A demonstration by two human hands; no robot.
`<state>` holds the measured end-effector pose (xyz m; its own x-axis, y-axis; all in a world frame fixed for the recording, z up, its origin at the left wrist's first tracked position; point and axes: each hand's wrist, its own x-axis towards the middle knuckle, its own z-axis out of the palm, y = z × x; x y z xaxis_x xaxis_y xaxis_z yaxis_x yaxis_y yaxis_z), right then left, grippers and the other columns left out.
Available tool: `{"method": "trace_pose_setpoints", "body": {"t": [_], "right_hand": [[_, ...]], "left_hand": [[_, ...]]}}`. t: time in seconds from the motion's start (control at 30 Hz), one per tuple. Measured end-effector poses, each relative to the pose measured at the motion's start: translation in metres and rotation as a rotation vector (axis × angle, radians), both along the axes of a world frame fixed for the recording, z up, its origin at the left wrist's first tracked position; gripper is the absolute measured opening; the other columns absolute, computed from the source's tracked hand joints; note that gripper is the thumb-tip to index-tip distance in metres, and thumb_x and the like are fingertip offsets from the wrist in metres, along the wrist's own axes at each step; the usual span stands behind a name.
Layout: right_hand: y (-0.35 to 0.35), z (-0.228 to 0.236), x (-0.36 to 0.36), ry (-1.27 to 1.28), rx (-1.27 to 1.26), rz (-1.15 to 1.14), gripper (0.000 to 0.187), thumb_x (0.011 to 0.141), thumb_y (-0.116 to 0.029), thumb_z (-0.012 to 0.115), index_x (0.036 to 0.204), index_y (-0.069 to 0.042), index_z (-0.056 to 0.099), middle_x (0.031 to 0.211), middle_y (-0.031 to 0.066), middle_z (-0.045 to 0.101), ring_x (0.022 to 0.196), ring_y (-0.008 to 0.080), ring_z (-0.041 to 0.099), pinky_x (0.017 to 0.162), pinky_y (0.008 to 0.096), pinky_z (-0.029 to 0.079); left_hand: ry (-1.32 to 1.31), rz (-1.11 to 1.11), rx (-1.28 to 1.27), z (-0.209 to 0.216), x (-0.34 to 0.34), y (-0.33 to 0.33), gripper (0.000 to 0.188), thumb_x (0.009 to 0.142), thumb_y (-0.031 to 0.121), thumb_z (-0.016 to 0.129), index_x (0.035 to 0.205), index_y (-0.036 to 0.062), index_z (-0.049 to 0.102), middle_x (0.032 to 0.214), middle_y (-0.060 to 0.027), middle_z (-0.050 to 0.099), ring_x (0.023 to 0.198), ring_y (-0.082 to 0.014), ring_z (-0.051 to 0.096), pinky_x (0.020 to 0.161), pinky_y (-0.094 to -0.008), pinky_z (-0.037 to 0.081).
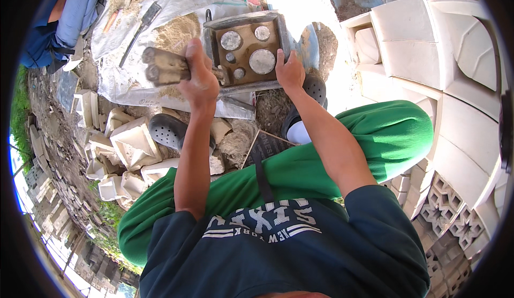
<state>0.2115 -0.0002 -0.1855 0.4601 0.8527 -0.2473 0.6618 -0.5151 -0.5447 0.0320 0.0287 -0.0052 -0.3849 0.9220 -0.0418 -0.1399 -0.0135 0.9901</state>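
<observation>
In front of me lies a grey rectangular mould with raised walls. Several pale round discs of different sizes sit inside it on a brown, sandy-looking surface. My left hand is wrapped round a dirt-caked tool beside the mould's left wall. The tool's thick, blocky end points left, while its narrower end reaches over the mould's lower left corner. With the thumb on the inner side, my right hand grips the right wall of the mould.
White sheeting under the mould carries a sand pile and a dark long-handled tool. Pale cast blocks lie at the left; larger ones are stacked at the right. Another person's blue-clad leg is at the upper left.
</observation>
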Motion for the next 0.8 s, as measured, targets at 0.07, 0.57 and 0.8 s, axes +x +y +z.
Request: {"method": "trace_pose_setpoints", "body": {"t": [0.07,0.57,0.8], "right_hand": [[-0.003,-0.006,-0.004,0.006,0.023,0.009,0.053,0.1,-0.05,0.041,0.105,0.001,0.056,0.09,0.0266,0.069,0.087,0.0478,0.065,0.079,0.0551,0.05],[0.003,-0.005,0.0,-0.005,0.031,-0.013,0.054,0.1,-0.05,0.042,0.104,0.001,0.058,0.092,0.0274,0.068,0.091,0.0469,0.065,0.08,0.055,0.05],[-0.002,0.0,-0.001,0.015,-0.008,-0.002,0.055,0.1,-0.049,0.043,0.109,0.003,0.058,0.094,0.0272,0.068,0.092,0.0467,0.065,0.081,0.0552,0.049]], "left_hand": [[-0.031,0.002,-0.028,-0.025,-0.003,0.002,0.046,0.097,0.023,0.053,0.058,0.0153,0.029,0.055,0.0041,0.027,0.049,-0.0087,0.025,0.048,-0.0284,0.022],[0.062,0.055,0.074,-0.047,-0.007,0.012,0.04,0.095,0.018,0.058,0.062,0.0144,0.036,0.057,0.0065,0.031,0.051,-0.0052,0.027,0.047,-0.0262,0.021],[0.035,-0.004,0.021,0.011,-0.003,-0.002,0.041,0.096,0.019,0.056,0.061,0.0142,0.036,0.057,0.0072,0.03,0.05,-0.0052,0.024,0.047,-0.0265,0.02]]}}
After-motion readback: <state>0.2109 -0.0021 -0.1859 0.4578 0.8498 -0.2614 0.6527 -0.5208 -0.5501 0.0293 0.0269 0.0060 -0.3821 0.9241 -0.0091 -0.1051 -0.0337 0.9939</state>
